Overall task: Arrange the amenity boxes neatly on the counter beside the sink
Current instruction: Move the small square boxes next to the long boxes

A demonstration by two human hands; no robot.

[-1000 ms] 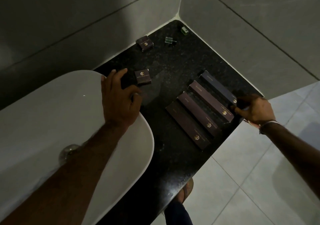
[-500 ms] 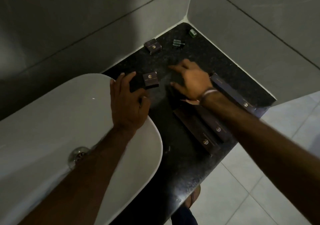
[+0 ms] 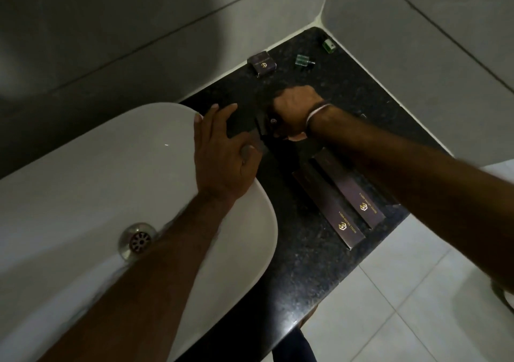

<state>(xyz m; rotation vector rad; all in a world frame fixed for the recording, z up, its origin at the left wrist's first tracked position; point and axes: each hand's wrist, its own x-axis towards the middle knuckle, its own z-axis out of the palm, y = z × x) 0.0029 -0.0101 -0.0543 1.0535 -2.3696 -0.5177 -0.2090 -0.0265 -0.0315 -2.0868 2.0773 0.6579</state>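
On the black speckled counter (image 3: 311,272) my right hand (image 3: 292,111) is closed over a small dark square amenity box (image 3: 264,123) just right of the sink. My left hand (image 3: 222,161) rests flat, fingers spread, on the rim of the white sink (image 3: 91,183), touching the counter beside that box. Another small square box (image 3: 262,63) lies near the back wall. Two long dark boxes with gold logos (image 3: 328,205) (image 3: 351,191) lie side by side near the front edge; my right forearm hides further long boxes behind them.
A small clear green bottle (image 3: 304,61) and a green cap-like item (image 3: 328,45) lie in the back corner. Tiled walls close the counter at the back and right. Pale floor tiles (image 3: 389,292) lie beyond the counter's front edge. The sink drain (image 3: 137,240) shows under my left forearm.
My right hand left the long boxes at the counter's edge, swept left across the counter, and closed over the small square box next to my left hand. My left hand stayed put.
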